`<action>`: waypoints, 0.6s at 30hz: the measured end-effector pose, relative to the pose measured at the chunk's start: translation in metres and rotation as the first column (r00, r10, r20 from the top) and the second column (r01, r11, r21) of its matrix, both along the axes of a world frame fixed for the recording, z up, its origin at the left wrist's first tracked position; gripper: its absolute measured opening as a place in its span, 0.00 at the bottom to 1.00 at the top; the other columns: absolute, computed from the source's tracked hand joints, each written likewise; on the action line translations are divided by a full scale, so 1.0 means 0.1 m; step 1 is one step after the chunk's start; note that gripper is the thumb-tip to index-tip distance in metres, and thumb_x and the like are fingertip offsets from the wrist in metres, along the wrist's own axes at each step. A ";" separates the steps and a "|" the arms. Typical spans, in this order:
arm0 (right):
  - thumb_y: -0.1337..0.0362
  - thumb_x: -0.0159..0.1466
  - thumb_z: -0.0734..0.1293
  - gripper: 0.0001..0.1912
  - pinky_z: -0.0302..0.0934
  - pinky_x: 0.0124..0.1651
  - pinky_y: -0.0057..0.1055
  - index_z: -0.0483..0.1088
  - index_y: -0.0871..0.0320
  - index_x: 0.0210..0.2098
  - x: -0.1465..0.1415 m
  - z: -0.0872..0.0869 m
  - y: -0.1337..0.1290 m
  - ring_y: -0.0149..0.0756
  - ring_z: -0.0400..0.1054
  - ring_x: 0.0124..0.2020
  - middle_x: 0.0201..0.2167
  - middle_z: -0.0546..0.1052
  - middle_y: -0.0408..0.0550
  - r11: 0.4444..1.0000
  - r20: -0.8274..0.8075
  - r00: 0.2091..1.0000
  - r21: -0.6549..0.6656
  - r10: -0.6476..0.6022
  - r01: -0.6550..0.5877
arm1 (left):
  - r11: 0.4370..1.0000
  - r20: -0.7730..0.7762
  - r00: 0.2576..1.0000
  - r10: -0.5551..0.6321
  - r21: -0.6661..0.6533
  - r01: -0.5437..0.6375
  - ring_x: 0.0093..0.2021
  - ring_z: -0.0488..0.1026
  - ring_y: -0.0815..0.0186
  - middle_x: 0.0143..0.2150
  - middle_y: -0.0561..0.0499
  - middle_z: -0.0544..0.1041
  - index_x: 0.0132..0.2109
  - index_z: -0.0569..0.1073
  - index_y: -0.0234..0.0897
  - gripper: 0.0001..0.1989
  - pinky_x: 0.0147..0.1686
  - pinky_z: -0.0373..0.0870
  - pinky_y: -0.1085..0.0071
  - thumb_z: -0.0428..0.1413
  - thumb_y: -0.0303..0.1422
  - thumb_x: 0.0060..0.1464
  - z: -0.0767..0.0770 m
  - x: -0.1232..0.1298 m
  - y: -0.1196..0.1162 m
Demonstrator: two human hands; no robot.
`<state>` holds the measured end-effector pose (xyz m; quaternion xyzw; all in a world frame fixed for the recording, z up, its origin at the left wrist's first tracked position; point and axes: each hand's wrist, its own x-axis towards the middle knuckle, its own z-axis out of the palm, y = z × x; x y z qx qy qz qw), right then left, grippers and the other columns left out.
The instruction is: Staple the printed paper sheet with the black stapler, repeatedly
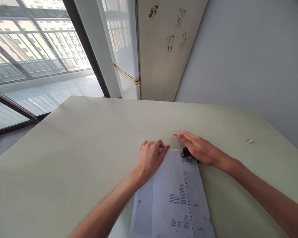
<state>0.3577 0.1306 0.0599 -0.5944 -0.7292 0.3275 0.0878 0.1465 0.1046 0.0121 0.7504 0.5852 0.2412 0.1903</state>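
Observation:
A sheet of printed paper (pixel 175 195), perhaps a stack, lies on the table with its lower end running out of view. My left hand (pixel 151 155) is closed at its top left corner, fingers curled over the edge and thumb stretched along it. At the top right corner a black stapler (pixel 186 152) has its nose over the paper. My right hand (pixel 201 147) lies on top of the stapler and hides most of it. Its fingers are stretched out straight past the nose, the palm resting on the stapler.
The pale table (pixel 76 158) spreads wide around the paper. A small clear rectangular piece (pixel 250 140) lies on its right side. Behind stand a fridge-like cabinet (pixel 161 66) with peeling marks, a grey wall (pixel 238 59), and a glass door (pixel 39 49) to a balcony.

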 end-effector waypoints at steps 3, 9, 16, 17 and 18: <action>0.37 0.75 0.46 0.37 0.48 0.76 0.55 0.67 0.47 0.70 -0.01 -0.01 0.00 0.49 0.48 0.77 0.75 0.60 0.40 1.000 0.037 0.999 0.014 0.019 -0.019 | 1.000 0.000 1.000 0.002 0.004 -0.002 0.29 0.75 0.64 0.30 0.54 0.82 0.34 0.72 0.40 0.17 0.44 0.65 0.61 0.52 0.41 0.71 0.00 0.00 -0.01; 0.35 0.74 0.46 0.38 0.48 0.76 0.56 0.67 0.45 0.70 -0.01 -0.04 0.01 0.49 0.48 0.77 0.75 0.60 0.40 0.999 0.089 0.995 0.002 0.035 -0.035 | 1.000 0.001 1.000 -0.004 0.000 0.004 0.29 0.76 0.64 0.31 0.53 0.82 0.33 0.71 0.40 0.17 0.43 0.65 0.61 0.52 0.41 0.71 0.00 0.01 -0.01; 0.38 0.75 0.46 0.36 0.53 0.74 0.57 0.68 0.44 0.68 -0.06 -0.05 0.00 0.52 0.49 0.77 0.75 0.60 0.40 0.999 0.157 0.987 0.031 0.023 -0.028 | 1.000 0.001 1.000 0.003 0.017 -0.003 0.28 0.75 0.64 0.30 0.54 0.82 0.33 0.71 0.40 0.18 0.42 0.65 0.62 0.52 0.41 0.72 -0.02 0.01 -0.02; 0.39 0.75 0.46 0.35 0.53 0.74 0.57 0.68 0.44 0.68 -0.06 -0.06 0.00 0.52 0.49 0.77 0.75 0.59 0.39 0.999 0.165 0.986 0.028 0.025 -0.030 | 1.000 0.000 1.000 0.003 0.020 -0.003 0.28 0.75 0.64 0.30 0.54 0.82 0.33 0.71 0.40 0.18 0.42 0.65 0.62 0.52 0.41 0.72 -0.02 0.01 -0.02; 0.39 0.75 0.46 0.35 0.52 0.74 0.57 0.68 0.44 0.69 -0.07 -0.06 0.01 0.51 0.48 0.77 0.75 0.59 0.39 0.999 0.171 0.985 0.024 0.029 -0.033 | 1.000 0.000 1.000 0.003 0.022 -0.003 0.28 0.76 0.64 0.30 0.54 0.82 0.33 0.71 0.40 0.17 0.42 0.65 0.62 0.52 0.41 0.72 -0.03 0.01 -0.02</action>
